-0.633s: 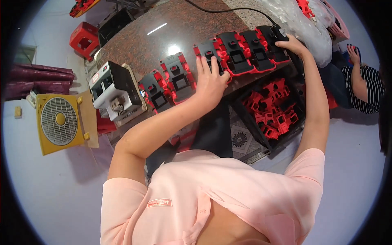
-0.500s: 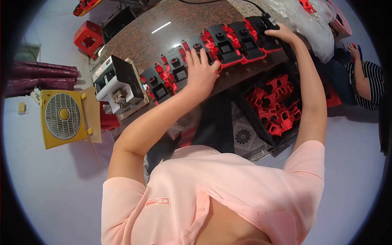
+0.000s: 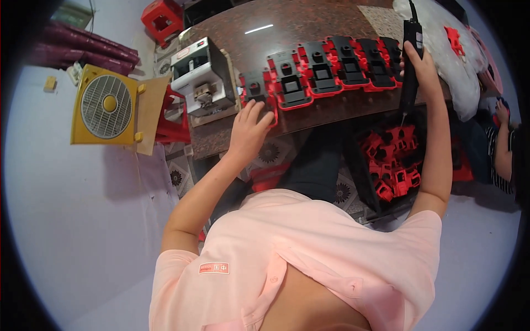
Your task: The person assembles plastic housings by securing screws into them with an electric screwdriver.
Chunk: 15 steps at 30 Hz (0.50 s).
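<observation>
My left arm reaches up and forward from the lower left, elbow bent, and my left hand [image 3: 249, 128] lies flat at the near edge of the worktop [image 3: 309, 27]. Its fingers are spread and loosely open, resting on the leftmost of the red and black parts [image 3: 257, 91]; it grips nothing.

My right arm runs nearly straight up the right side of the view, elbow low and forearm upright. My right hand [image 3: 420, 67] is closed around a black power screwdriver [image 3: 411, 60], gripping it about midway along its body.

The screwdriver's long axis runs up and down in the view, almost in line with my forearm. Its thin bit points down toward me, past the near edge of the worktop and over the black crate of red parts [image 3: 393, 160] on the floor below. Its upper end, with the cable, points away from me.

The row of parts [image 3: 331, 71] runs left to right across the worktop between my hands, side by side. A grey machine [image 3: 200, 74] stands at the left corner of the worktop, just beside my left hand, and a yellow fan [image 3: 105, 110] sits on the floor further left.
</observation>
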Tool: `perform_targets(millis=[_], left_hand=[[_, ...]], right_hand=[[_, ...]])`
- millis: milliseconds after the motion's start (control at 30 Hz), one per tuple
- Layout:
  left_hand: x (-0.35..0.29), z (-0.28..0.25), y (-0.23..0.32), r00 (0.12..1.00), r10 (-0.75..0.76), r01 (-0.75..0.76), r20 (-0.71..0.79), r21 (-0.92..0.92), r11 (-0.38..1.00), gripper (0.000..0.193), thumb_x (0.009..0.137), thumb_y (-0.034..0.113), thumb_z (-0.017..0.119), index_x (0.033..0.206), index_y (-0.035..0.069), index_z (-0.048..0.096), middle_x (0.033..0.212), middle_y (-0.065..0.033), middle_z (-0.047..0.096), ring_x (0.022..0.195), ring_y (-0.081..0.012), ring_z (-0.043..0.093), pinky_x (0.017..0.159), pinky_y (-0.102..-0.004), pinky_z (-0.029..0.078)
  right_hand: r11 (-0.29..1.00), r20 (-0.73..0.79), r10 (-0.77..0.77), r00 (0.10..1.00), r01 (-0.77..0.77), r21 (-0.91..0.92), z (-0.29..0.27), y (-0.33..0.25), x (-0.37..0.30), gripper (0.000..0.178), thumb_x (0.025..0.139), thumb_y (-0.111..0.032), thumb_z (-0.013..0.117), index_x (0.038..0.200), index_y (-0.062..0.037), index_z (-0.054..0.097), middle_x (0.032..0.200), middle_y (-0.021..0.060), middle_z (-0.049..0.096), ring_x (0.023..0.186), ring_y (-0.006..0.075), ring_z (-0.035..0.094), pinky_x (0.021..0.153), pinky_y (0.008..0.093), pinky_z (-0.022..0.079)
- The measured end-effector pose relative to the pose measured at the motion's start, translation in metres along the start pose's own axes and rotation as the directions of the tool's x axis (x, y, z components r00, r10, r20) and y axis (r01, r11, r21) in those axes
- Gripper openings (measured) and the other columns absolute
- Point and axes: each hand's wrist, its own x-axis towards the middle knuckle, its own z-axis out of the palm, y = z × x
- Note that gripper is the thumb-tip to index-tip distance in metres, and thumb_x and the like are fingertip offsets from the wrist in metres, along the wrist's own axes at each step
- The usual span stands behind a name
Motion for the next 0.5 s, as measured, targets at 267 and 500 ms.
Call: perform_targets(millis=[267, 500], left_hand=[[-0.061, -0.069, -0.078, 0.91, 0.344, -0.326, 0.233, -0.111, 0.939, 0.033, 0.076, 0.004, 0.068, 0.107, 0.015, 0.065, 0.141, -0.0103, 0.053, 0.141, -0.0331, 0.042, 0.111, -0.0494, 0.039], [-0.093, -0.097, -0.104, 0.957, 0.223, -0.218, 0.185, -0.051, 0.975, 0.041, 0.073, -0.002, 0.066, 0.112, 0.009, 0.062, 0.143, -0.0112, 0.054, 0.14, -0.035, 0.044, 0.115, -0.0521, 0.033]], right_hand=[[0.899, 0.284, -0.285, 0.916, 0.152, 0.411, 0.168, -0.07, -0.072, 0.035, 0.103, -0.038, 0.058, 0.114, -0.0049, 0.053, 0.093, 0.0048, 0.066, 0.071, 0.0099, 0.062, 0.064, 0.0265, 0.056], [0.612, 0.005, -0.548, 0.837, 0.396, 0.685, 0.346, -0.136, -0.109, 0.03, 0.086, -0.009, 0.078, 0.102, -0.0033, 0.053, 0.077, 0.0016, 0.064, 0.061, 0.007, 0.06, 0.053, 0.0225, 0.05]])
